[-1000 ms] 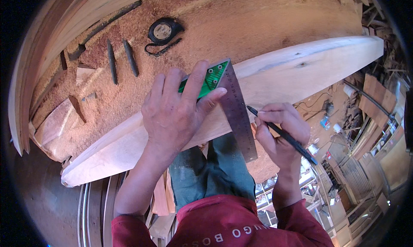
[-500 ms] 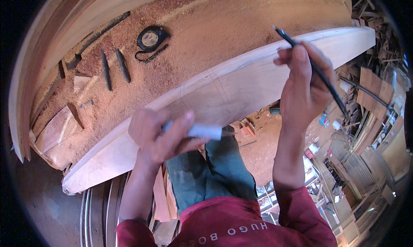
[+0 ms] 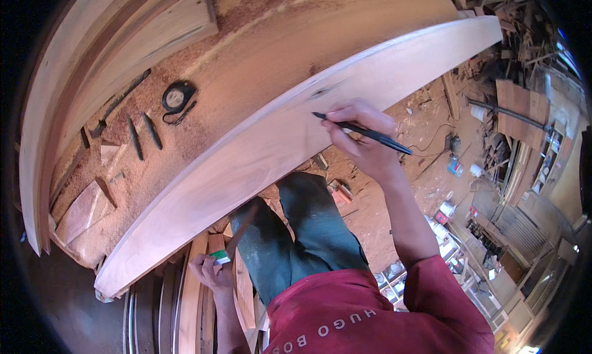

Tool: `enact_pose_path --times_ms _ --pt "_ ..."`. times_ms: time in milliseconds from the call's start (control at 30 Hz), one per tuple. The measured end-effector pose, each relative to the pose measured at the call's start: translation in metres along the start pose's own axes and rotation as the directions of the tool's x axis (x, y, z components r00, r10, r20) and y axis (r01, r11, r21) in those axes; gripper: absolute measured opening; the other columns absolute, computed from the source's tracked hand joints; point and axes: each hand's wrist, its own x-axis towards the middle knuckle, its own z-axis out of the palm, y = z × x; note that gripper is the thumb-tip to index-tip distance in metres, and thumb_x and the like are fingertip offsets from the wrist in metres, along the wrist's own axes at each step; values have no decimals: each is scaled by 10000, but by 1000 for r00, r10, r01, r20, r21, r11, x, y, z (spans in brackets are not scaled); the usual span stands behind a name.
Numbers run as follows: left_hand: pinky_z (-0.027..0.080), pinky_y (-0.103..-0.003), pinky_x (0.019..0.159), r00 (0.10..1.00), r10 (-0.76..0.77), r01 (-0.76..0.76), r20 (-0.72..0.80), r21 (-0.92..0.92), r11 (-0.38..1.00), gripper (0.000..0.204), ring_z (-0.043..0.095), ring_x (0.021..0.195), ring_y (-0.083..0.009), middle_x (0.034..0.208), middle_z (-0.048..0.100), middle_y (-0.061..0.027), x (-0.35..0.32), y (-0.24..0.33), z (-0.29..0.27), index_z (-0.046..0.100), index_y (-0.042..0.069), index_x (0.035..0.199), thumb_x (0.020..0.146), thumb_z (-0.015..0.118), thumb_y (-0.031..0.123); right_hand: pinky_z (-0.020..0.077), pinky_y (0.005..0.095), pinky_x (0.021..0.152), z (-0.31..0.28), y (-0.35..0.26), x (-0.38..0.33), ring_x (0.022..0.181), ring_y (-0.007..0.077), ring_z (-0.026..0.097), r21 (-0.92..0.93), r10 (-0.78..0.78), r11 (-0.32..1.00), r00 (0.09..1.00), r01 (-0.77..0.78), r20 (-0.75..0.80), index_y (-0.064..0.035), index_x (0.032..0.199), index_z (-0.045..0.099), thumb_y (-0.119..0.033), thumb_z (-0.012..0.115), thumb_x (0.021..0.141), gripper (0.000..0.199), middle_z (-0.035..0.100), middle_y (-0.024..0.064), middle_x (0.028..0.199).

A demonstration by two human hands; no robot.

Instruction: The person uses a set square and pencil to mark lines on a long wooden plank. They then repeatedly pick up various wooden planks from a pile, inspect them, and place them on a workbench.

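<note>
We see the right hand (image 3: 361, 138) gripping a thin black pen (image 3: 361, 132), its tip on the long pale wooden plank (image 3: 259, 150) running lower-left to upper-right, while the left hand (image 3: 209, 271), farther below, clasps a green-handled metal square (image 3: 231, 243).

A plank (image 3: 259, 144) is laid along the near edge of the counter (image 3: 259, 64). The right hand (image 3: 361, 138) is rested on it, pen (image 3: 364, 132) held. A tape measure (image 3: 176, 98) lies beyond, leftward. The left hand (image 3: 213, 271), below the plank, holds a square (image 3: 231, 240).
</note>
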Motion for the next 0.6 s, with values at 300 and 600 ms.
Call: enact_pose_path --times_ms 300,600 --pt "472 -483 729 849 -496 426 184 316 848 199 595 828 -376 926 615 -180 -78 -18 -12 577 3 990 926 659 172 553 302 674 -65 21 1 776 181 700 -79 -14 997 1000 15 8 6 886 667 -1 728 794 111 704 102 858" --pt "476 -516 806 597 -673 659 437 211 722 345 612 974 -461 1026 627 -283 -141 -37 -5 559 -46 1127 965 604 255 577 301 751 -193 90 42 847 187 692 155 239 969 884 -191 -402 46 1059 664 -72 642 942 168 709 138 945"
